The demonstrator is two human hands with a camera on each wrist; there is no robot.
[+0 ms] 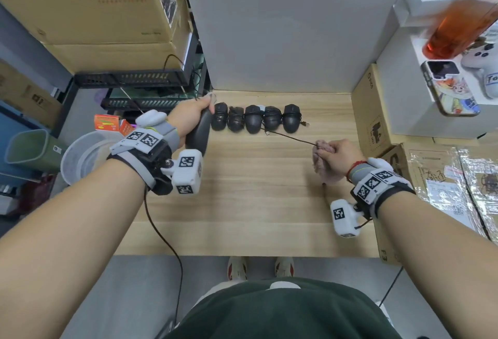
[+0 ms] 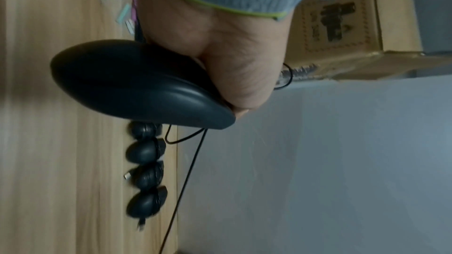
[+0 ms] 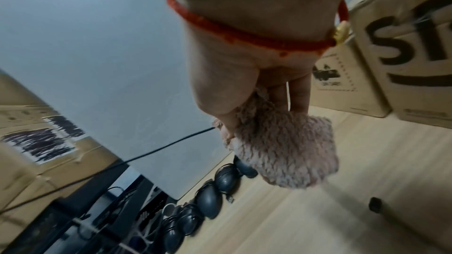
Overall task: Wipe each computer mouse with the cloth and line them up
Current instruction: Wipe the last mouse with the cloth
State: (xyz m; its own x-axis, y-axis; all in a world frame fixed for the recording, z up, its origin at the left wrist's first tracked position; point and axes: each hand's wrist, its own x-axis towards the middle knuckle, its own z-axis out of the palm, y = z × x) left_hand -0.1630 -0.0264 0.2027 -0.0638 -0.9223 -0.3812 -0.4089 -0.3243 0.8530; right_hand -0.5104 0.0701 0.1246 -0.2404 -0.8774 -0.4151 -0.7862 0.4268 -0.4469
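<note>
We see the left hand (image 1: 188, 117) wrapped around a black mouse (image 1: 199, 134), lifted at the left end of the row of five mice (image 1: 254, 119) on the wooden table (image 1: 242, 190). The right hand (image 1: 338, 156) clenches the fluffy pink cloth (image 1: 322, 169) around that mouse's taut cable (image 1: 291, 138).

This looks like an office storeroom or IT workspace: shipping cartons (image 1: 89, 1) stacked at far left, black rack hardware (image 1: 129, 78) beneath them, more cardboard boxes (image 1: 377, 112) at right, and a plain wooden counter (image 1: 242, 204) against a grey partition (image 1: 283, 23).
</note>
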